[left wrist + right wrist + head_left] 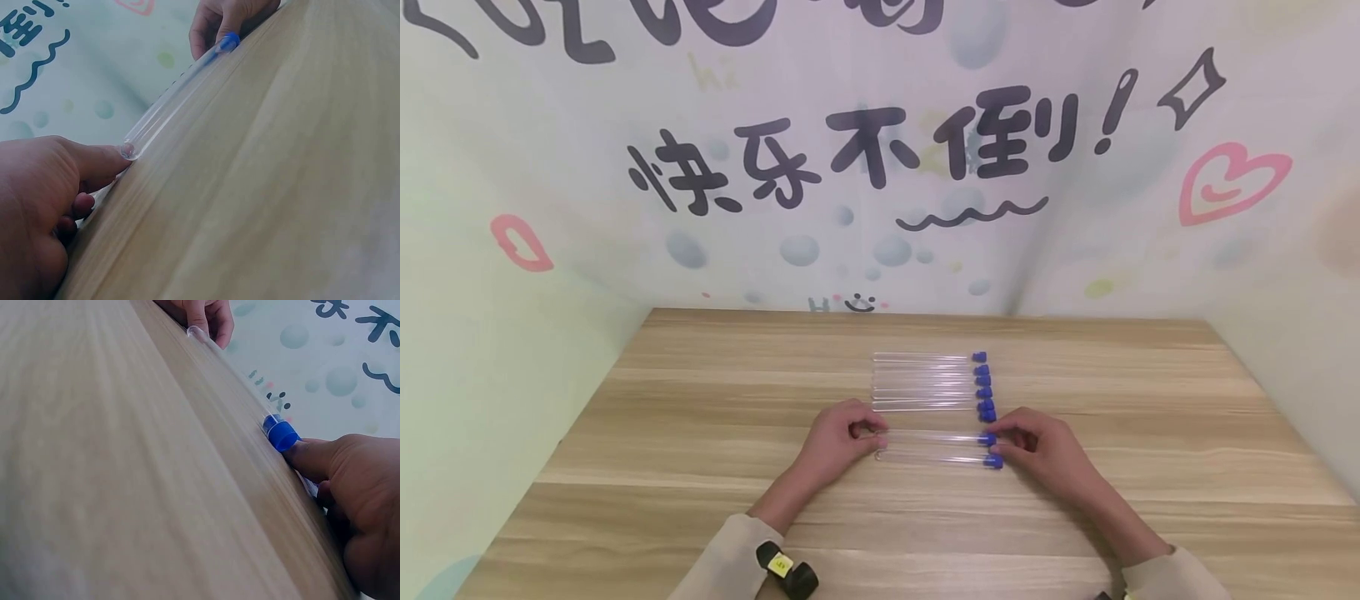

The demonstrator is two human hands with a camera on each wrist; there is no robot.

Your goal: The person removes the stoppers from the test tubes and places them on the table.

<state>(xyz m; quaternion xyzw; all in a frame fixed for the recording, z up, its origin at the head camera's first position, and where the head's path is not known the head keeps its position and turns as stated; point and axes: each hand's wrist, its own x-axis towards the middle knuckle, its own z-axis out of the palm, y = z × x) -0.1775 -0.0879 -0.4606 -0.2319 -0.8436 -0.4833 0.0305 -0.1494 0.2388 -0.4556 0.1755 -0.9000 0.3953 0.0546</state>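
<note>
Two clear test tubes with blue caps lie side by side on the table's near part. My left hand (841, 437) pinches the rounded end of the farther test tube (932, 435) between thumb and index finger. At the other end my right hand (1051, 454) has thumb and index finger around its blue cap (987, 439). The nearest test tube (936, 457) lies just in front, its round end by the left thumb and its blue cap (282, 433) by the right thumb. In both wrist views this nearest tube partly hides the pinched one.
Beyond the hands lies a row of several similar clear tubes (921, 383) with blue caps (983, 381) pointing right. All rest on a wood-grain table (700, 417). A printed white wall cloth (775, 250) rises at the table's back edge.
</note>
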